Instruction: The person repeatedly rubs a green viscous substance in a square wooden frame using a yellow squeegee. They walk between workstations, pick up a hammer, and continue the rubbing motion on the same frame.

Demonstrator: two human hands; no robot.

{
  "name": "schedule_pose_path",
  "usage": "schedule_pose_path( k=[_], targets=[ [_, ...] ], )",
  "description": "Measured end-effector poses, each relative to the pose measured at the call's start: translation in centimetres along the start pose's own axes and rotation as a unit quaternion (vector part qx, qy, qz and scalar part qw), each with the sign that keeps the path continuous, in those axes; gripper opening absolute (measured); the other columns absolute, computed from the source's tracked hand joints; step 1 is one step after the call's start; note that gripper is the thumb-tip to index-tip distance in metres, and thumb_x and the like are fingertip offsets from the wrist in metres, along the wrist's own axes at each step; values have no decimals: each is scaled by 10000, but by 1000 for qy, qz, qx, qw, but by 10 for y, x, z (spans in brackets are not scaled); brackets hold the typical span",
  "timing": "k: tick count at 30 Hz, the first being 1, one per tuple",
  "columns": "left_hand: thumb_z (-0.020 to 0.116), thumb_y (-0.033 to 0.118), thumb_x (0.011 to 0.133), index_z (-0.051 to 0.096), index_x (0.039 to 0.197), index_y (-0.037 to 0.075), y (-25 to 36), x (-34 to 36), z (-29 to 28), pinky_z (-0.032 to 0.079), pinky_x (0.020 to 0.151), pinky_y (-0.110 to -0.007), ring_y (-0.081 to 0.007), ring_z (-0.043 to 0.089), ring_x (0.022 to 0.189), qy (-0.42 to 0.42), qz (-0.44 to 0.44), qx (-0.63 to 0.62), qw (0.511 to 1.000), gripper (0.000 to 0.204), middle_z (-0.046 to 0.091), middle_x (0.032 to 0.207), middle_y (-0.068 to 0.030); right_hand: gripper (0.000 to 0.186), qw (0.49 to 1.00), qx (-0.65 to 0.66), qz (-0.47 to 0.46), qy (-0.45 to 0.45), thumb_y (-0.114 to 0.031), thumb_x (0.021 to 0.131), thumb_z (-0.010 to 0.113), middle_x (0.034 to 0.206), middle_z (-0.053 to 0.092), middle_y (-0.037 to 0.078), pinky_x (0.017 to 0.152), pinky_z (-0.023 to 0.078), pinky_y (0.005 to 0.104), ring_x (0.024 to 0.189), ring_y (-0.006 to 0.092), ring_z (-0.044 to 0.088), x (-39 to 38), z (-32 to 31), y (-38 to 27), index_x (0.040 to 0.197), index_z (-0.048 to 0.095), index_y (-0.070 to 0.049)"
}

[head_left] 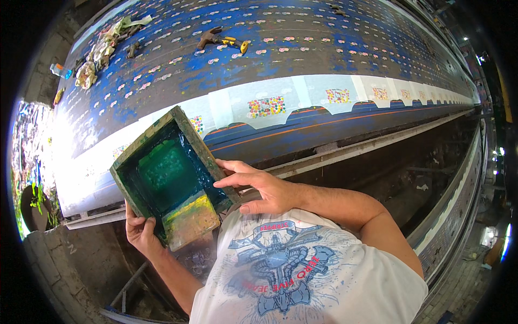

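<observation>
A small wooden screen-printing frame (199, 141) is held tilted in front of my chest, above the near edge of the long table. Dark green ink covers its mesh (166, 164). A worn wooden squeegee (193, 222), smeared with yellow and green, rests inside its lower end. My left hand (142, 231) grips the lower left side, thumb in front. At the lower right side is my right hand (265, 190), its fingers around the frame's edge and its thumb below. Parts of the fingers of both hands are hidden behind the frame.
White cut fabric pieces (318, 97) with colourful dotted prints lie in a row along the blue-stained table (280, 59). Farther back are a dark glove-like item with yellow parts (224, 41), crumpled cloth (100, 56) and a plastic bottle (60, 71). A rail (372, 143) runs along the near edge.
</observation>
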State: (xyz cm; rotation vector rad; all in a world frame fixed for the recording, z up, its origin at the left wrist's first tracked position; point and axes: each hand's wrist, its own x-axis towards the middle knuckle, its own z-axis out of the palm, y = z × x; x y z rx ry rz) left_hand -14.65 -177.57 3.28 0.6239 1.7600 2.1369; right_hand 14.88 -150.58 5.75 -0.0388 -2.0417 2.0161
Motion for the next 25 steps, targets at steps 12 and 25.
schedule_pose_path(
  k=[12, 25],
  targets=[
    [590, -263, 805, 571, 884, 50, 0, -2, -5, 520, 1235, -472, -341, 603, 1525, -8, -2, 3, 1000, 323, 549, 1700, -313, 695, 1000, -12, -11, 5, -230, 1017, 838, 1830, 253, 279, 1294, 399, 555, 1696, 432, 296, -1, 5, 1, 1653, 576, -127],
    [576, -250, 840, 676, 1046, 12, 0, -7, -9, 517, 1248, -465, -376, 589, 1542, -5, -7, 10, 1000, 348, 465, 1766, -300, 674, 968, 189, 101, 127, -201, 1060, 807, 1821, 339, 144, 1262, 454, 521, 1657, 361, 387, -6, 15, 13, 1682, 552, -150]
  ],
)
